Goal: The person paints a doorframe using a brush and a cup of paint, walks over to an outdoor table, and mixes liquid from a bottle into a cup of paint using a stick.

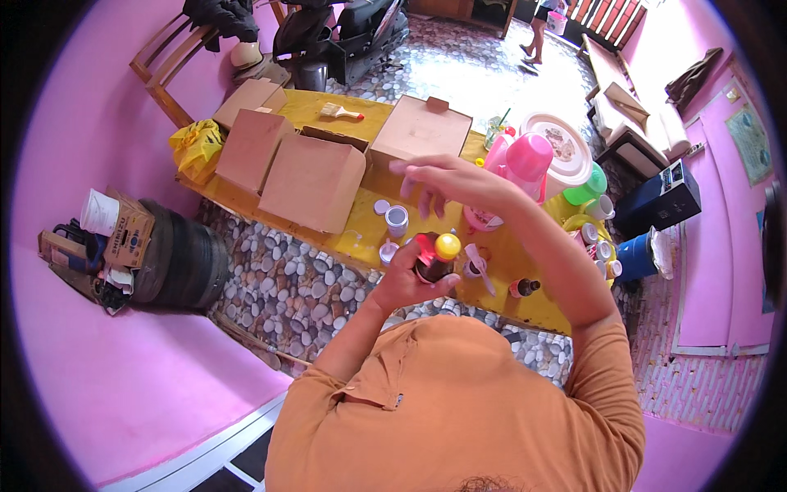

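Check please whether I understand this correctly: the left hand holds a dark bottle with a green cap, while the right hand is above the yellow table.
The cap is yellow, not green, as the head view shows. The left hand does hold the dark bottle, and the right hand is above the yellow table.

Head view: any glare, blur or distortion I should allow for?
Head view: glare washes out the far floor; fisheye bends edges near the rim; the right hand looks slightly blurred, the yellow-capped bottle in the left hand sharper.
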The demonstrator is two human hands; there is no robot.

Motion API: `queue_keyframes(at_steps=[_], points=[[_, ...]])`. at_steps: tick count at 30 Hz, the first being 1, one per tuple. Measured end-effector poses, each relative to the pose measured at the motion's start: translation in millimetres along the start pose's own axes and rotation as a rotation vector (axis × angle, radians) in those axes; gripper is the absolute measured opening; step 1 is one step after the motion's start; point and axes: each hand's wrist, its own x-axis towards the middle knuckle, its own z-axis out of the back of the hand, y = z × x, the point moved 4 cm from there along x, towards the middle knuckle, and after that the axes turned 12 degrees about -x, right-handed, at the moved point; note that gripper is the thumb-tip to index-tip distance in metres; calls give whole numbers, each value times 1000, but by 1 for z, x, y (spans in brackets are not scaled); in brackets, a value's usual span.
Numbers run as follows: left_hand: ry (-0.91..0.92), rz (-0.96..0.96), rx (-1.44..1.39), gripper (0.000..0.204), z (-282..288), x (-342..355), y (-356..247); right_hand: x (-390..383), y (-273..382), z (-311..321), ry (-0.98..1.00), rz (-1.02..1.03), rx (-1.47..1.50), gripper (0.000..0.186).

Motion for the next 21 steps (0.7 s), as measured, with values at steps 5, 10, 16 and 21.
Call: queue_keyframes(at_steps=[5, 10, 16, 21], points=[[-88, -125, 203, 46, 20, -10, -9, 103, -24, -5, -149, -113, -441, 60], [-187, -78, -8, 45, 38, -14, -21, 110, -11, 3, -151, -78, -242, 40], [-243, -111, 24, 45, 58, -23, -17, 30, 37, -14, 243, 154, -283, 42], [-190, -178, 211, 52, 56, -18, -19, 19, 49, -31, 451, 209, -385, 39]])
